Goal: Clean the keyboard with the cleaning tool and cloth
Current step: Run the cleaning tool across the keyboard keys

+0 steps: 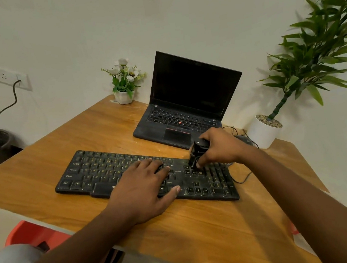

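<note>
Keyboard: your keyboard lies across the middle of the counter, with the open laptop just beyond it at 1 o'clock.
Left grip: your left grip is apart, its fingers flat on the middle keys, and it seems to be steadying the board.
Right grip: your right grip is clamped round the black cleaning tool, whose tip is down on the keys toward the 3 o'clock end.
Done so far: you look mid tool pass. You cannot tell which keys are finished.
Left: probably the keys toward 9 o'clock, then the cloth wipe. No cloth is in view.
</note>
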`<move>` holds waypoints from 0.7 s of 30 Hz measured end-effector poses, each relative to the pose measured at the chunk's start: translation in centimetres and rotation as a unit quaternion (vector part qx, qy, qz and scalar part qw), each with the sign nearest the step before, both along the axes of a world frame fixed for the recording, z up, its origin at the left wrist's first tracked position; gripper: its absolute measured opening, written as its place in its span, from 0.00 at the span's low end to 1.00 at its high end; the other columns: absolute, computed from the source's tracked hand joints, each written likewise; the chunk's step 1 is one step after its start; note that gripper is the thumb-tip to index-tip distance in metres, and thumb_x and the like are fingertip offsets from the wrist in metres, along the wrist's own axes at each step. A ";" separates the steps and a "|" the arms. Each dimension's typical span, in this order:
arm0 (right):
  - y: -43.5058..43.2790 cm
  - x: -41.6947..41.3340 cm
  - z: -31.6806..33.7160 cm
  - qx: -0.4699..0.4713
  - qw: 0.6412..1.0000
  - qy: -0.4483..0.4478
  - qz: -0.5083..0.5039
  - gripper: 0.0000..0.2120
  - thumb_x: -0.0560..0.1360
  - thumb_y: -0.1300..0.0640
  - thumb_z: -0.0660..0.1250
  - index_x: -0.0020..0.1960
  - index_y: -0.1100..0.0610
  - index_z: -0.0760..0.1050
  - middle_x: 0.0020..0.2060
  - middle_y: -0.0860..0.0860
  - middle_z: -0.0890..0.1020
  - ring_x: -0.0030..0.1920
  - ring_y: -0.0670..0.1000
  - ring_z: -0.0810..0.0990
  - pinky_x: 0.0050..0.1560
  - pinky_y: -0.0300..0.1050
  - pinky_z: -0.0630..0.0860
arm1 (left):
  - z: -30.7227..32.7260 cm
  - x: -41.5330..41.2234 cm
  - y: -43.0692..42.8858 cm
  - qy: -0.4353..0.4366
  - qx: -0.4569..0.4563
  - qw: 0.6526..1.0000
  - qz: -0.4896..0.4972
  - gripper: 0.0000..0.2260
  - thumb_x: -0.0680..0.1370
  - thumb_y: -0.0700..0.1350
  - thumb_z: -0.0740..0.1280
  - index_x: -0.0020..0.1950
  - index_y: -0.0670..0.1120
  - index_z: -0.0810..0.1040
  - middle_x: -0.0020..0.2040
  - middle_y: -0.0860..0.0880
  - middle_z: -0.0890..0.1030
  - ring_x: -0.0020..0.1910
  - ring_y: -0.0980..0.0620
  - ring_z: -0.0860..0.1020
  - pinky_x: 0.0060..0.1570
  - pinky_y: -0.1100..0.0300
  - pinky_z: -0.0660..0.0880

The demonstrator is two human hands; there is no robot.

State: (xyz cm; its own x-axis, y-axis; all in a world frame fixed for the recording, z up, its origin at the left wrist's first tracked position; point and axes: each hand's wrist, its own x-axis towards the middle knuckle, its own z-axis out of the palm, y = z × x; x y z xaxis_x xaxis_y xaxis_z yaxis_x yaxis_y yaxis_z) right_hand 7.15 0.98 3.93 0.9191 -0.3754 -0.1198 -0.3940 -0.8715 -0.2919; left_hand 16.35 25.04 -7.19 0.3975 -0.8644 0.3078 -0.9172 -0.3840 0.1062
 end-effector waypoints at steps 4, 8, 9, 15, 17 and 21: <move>-2.0 -1.2 0.5 -0.062 0.997 0.019 -0.051 0.16 0.66 0.58 0.85 0.50 0.54 0.84 0.46 0.51 0.87 0.48 0.52 0.85 0.50 0.52 0.84 | 0.0 0.0 0.0 0.001 -0.004 1.000 0.002 0.36 0.81 0.73 0.45 0.78 0.53 0.71 0.75 0.50 0.74 0.73 0.50 0.70 0.75 0.49 0.66; -3.5 -2.5 1.3 -0.108 0.989 0.044 -0.093 0.13 0.66 0.59 0.84 0.46 0.56 0.82 0.42 0.54 0.85 0.45 0.55 0.84 0.46 0.55 0.84 | -0.1 0.0 -0.1 0.001 -0.012 1.000 0.000 0.36 0.81 0.73 0.45 0.79 0.54 0.70 0.76 0.51 0.73 0.74 0.50 0.69 0.75 0.50 0.65; -3.6 -2.6 1.3 -0.105 0.989 0.044 -0.098 0.13 0.65 0.59 0.84 0.45 0.56 0.83 0.42 0.55 0.86 0.45 0.55 0.85 0.47 0.56 0.85 | -0.1 0.1 -0.1 0.003 -0.015 1.000 0.000 0.36 0.81 0.73 0.45 0.79 0.54 0.70 0.76 0.50 0.73 0.74 0.50 0.69 0.75 0.50 0.65; -2.0 -1.5 0.2 -0.033 0.996 -0.004 -0.077 0.15 0.66 0.59 0.85 0.46 0.52 0.82 0.41 0.48 0.85 0.43 0.51 0.85 0.40 0.43 0.79 | -0.2 0.0 -0.1 0.007 -0.021 1.000 -0.003 0.35 0.81 0.73 0.46 0.78 0.53 0.72 0.74 0.50 0.75 0.73 0.50 0.70 0.74 0.49 0.67; -0.9 -0.7 -0.1 -0.006 0.997 -0.025 -0.075 0.16 0.66 0.58 0.85 0.49 0.53 0.83 0.43 0.49 0.86 0.46 0.51 0.86 0.47 0.51 0.84 | -0.1 -0.1 0.1 0.007 -0.021 1.000 -0.005 0.35 0.82 0.72 0.46 0.77 0.52 0.73 0.73 0.50 0.75 0.72 0.49 0.71 0.73 0.49 0.67; 1.4 0.2 0.3 0.032 0.997 -0.031 -0.061 0.17 0.66 0.59 0.85 0.49 0.50 0.81 0.46 0.48 0.87 0.49 0.49 0.86 0.52 0.50 0.85 | 0.1 -0.3 0.2 0.004 -0.024 1.000 -0.004 0.35 0.82 0.72 0.47 0.77 0.52 0.73 0.74 0.49 0.75 0.73 0.48 0.71 0.74 0.48 0.66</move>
State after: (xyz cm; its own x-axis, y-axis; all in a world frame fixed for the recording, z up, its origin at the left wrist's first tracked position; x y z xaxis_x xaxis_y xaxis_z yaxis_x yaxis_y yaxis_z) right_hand 7.34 2.35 4.28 0.8737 -0.4777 -0.0919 -0.4752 -0.7977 -0.3714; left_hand 16.05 25.22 -7.11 0.3934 -0.8518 0.3459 -0.9192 -0.3709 0.1323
